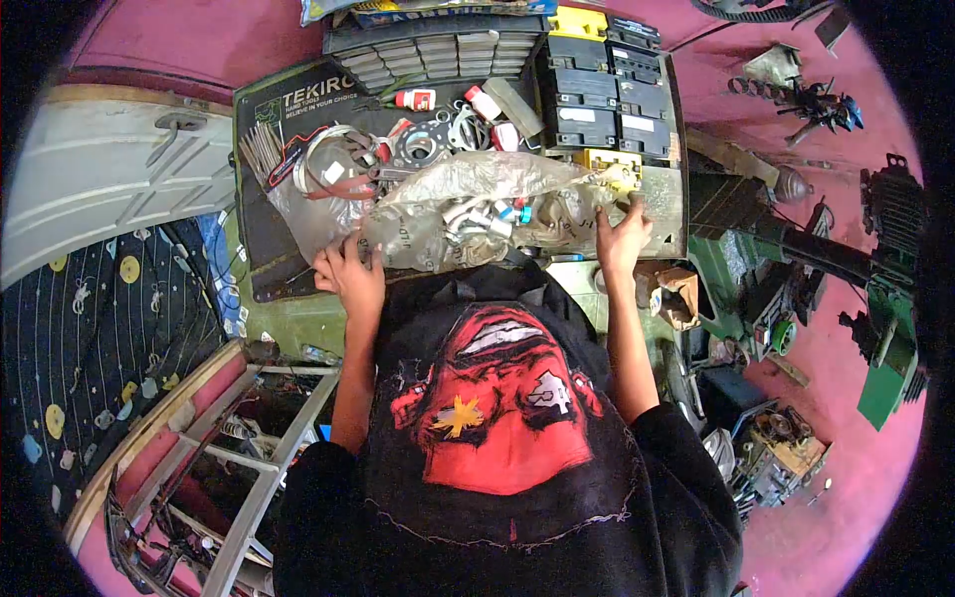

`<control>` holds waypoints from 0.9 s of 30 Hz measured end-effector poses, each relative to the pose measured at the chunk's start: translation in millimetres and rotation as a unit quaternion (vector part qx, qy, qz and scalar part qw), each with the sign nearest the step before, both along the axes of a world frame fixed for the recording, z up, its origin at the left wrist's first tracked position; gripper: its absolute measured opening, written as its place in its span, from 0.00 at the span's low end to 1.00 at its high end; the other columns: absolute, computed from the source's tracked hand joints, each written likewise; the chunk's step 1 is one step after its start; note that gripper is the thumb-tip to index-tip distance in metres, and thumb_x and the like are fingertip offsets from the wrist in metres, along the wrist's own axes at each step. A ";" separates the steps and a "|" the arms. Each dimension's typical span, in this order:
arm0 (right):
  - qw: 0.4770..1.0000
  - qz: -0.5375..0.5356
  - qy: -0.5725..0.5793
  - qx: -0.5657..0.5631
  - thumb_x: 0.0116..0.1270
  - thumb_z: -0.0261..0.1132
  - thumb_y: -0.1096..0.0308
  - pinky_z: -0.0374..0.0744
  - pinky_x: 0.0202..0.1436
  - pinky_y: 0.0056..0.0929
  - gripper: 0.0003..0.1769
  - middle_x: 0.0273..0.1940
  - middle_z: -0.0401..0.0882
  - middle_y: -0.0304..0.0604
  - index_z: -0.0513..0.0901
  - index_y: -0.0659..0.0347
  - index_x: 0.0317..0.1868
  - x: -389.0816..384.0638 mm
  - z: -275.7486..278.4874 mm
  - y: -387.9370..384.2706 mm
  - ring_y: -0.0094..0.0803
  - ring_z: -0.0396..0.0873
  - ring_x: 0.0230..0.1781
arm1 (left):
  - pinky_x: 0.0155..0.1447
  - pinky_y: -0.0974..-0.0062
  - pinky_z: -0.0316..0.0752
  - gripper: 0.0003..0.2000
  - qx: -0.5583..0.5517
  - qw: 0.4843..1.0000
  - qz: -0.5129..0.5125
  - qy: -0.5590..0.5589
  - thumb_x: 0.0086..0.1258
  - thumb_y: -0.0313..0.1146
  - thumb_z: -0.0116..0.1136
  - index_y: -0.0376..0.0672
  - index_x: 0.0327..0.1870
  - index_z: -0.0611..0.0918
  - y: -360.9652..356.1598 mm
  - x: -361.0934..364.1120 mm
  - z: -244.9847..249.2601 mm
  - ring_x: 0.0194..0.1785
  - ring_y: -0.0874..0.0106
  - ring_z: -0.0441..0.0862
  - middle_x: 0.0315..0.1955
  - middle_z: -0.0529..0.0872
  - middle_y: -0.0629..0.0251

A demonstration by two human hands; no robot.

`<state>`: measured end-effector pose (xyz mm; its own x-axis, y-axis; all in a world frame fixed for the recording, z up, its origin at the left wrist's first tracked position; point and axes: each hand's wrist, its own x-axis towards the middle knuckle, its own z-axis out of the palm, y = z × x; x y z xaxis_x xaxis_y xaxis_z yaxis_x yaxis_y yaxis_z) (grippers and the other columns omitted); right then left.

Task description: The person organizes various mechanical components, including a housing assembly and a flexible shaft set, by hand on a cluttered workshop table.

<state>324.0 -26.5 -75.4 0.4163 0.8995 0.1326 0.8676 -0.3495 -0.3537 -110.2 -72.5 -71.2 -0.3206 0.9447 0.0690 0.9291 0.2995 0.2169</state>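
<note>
A crumpled clear plastic bag [477,181] with printed lettering lies spread across the near part of the workbench. Several shiny metal fittings [476,219], one with a blue part, rest in its middle. At the bag's near left edge, my left hand [350,279] has its fingers bent onto the plastic, gripping it. My right hand [623,241] grips the far right end of the bag, thumb and forefinger at the film. Exactly how the fingertips pinch the film is hard to make out.
Behind the bag are a ring-shaped clear packet [333,164], a gasket [420,144] and red-and-white bottles [415,99]. Boxed batteries [587,95] and a drawer rack [428,55] stand at the back. A ladder [269,468] leans at lower left; tools and parts crowd the right.
</note>
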 end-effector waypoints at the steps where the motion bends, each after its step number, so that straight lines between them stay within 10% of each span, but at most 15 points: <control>1: 0.997 -0.019 0.078 -0.008 0.64 0.78 0.63 0.74 0.69 0.57 0.38 0.56 0.87 0.61 0.75 0.66 0.72 2.7 -7.3 -0.9 0.62 0.78 0.60 | 0.72 0.43 0.55 0.25 -0.011 1.000 0.001 -0.006 0.66 0.41 0.74 0.57 0.66 0.84 1.2 1.4 -0.4 0.71 0.53 0.66 0.63 0.80 0.63; 3: 0.989 -0.021 0.145 0.023 0.67 0.78 0.64 0.83 0.53 0.44 0.24 0.41 0.91 0.55 0.84 0.70 0.57 -0.3 -13.6 1.0 0.50 0.89 0.43 | 0.72 0.43 0.55 0.23 -0.023 1.000 0.005 -0.011 0.67 0.41 0.74 0.57 0.64 0.85 2.4 0.2 -2.9 0.71 0.53 0.66 0.64 0.79 0.63; 7: 0.968 -0.004 0.248 -0.032 0.70 0.76 0.63 0.81 0.55 0.45 0.16 0.41 0.90 0.57 0.87 0.70 0.45 -14.3 25.0 -8.0 0.49 0.87 0.43 | 0.68 0.49 0.57 0.11 -0.026 0.998 -0.012 -0.055 0.72 0.37 0.70 0.51 0.52 0.84 0.1 -6.0 0.4 0.65 0.57 0.72 0.53 0.84 0.63; 14: 0.971 0.097 0.197 -0.090 0.70 0.75 0.64 0.71 0.66 0.46 0.14 0.48 0.85 0.54 0.86 0.66 0.47 -48.4 104.6 -32.1 0.53 0.80 0.54 | 0.64 0.56 0.59 0.07 0.002 0.979 -0.072 -0.191 0.75 0.32 0.66 0.45 0.49 0.82 -9.2 6.6 56.5 0.51 0.59 0.82 0.44 0.87 0.63; 27: 0.900 0.338 0.270 -0.044 0.62 0.76 0.70 0.70 0.64 0.46 0.21 0.50 0.89 0.48 0.87 0.62 0.56 -139.5 113.3 -34.6 0.49 0.81 0.56 | 0.64 0.57 0.61 0.10 0.022 0.922 -0.230 -0.310 0.74 0.28 0.64 0.48 0.54 0.83 27.2 114.7 111.4 0.57 0.59 0.82 0.47 0.89 0.65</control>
<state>184.5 -61.1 37.9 -0.2484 0.9686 -0.0086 0.6023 0.1475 -0.7846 4.5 -45.3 40.2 0.1221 0.9913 0.0483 0.6493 -0.1166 0.7515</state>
